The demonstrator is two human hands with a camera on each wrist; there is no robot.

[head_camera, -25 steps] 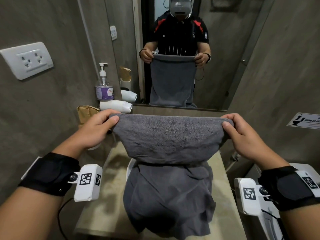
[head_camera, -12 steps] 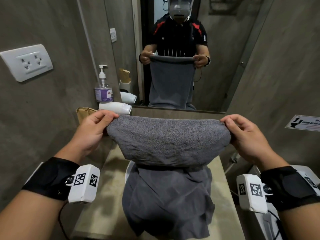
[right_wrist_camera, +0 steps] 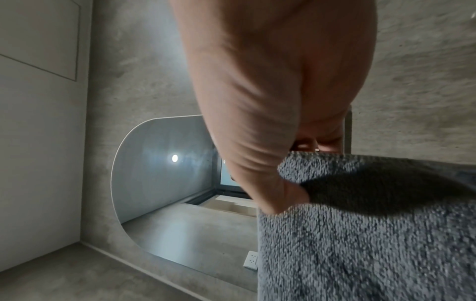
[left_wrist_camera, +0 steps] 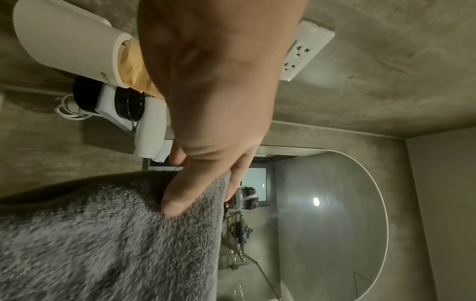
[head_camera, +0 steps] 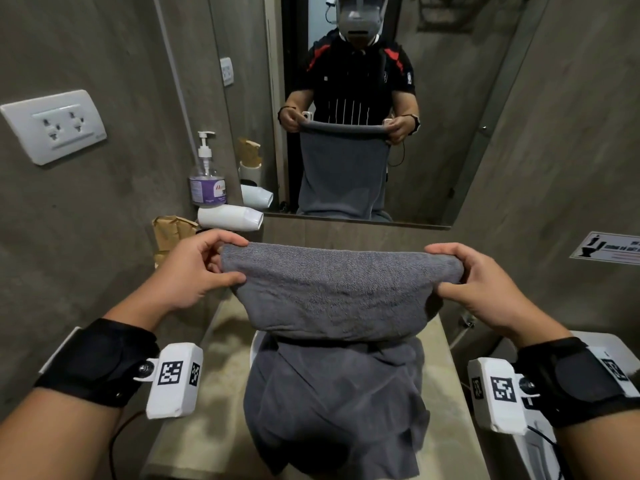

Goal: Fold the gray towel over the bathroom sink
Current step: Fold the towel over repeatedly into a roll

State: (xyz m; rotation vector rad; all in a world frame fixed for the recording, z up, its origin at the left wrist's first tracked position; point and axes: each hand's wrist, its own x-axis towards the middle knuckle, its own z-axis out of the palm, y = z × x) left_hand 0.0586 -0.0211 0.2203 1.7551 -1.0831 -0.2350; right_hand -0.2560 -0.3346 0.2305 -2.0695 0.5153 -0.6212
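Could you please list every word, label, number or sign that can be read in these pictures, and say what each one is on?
"eco": only these letters show on the white cup, partly cut off.
Purple label on the soap bottle: print too blurred to read.
Toilet sign on the right wall: a pictogram with lines of text too small to read.
Square black-and-white code markers on the wrist cameras: patterns, no words.
Shirt logos in the mirror: too small to read.

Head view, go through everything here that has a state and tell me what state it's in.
Towel: held up by its top fold, lower part draped over the sink.
Left hand: pinches the towel's left end.
Right hand: pinches the right end.
Soap bottle: upright, partly full.
Hair dryer: lying on its side.
Wall socket: nothing plugged in.
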